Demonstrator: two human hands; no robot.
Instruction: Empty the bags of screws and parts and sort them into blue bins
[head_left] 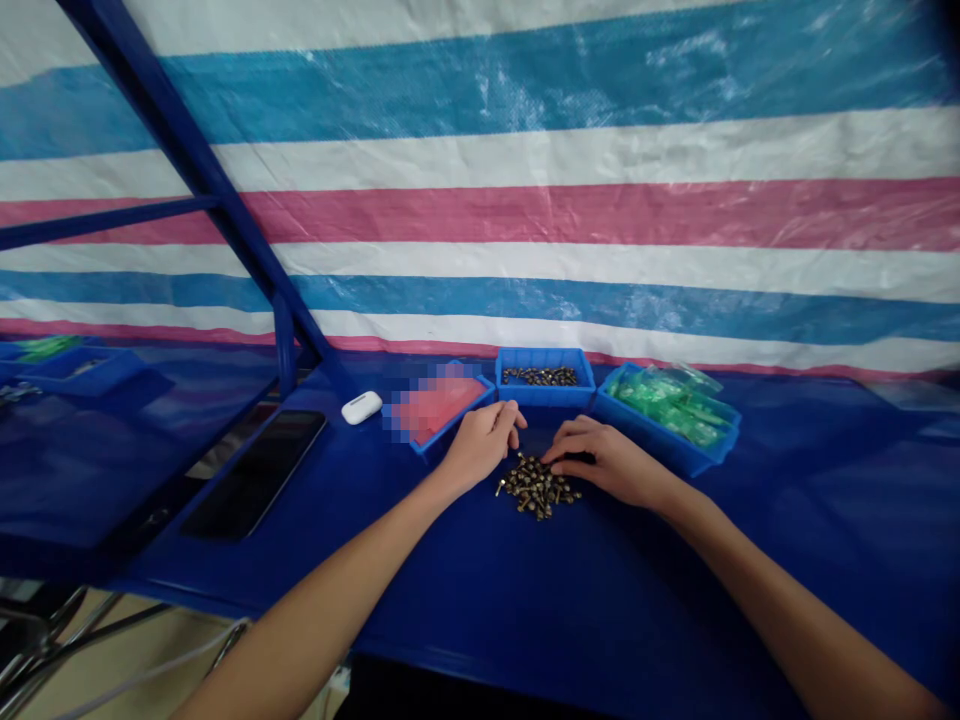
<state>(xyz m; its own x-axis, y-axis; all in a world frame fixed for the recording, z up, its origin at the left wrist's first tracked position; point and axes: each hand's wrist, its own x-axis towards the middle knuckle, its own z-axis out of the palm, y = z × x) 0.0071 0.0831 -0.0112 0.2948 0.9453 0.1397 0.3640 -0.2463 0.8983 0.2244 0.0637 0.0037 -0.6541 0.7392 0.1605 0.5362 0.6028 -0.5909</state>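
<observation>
On the blue table lies a loose pile of small brass-coloured screws point(538, 490). My left hand point(480, 440) hovers just beyond the pile's left side, its fingers curled together; whatever they may hold is hidden. My right hand point(600, 455) reaches in from the right, thumb and fingertips drawn close at the pile's upper right edge. Its tips touch the screws, but I cannot make out what is between them. Behind both hands stands a blue bin point(545, 394) holding more small screws point(540, 376).
A blue bin point(456, 440) with blurred-out red contents stands left; another bin point(679, 450) holds green plastic bags point(671, 403) at right. A white earbud case point(361, 407) and a black phone point(256, 475) lie left. A blue metal frame point(202, 180) and striped sheet point(570, 215) rise behind.
</observation>
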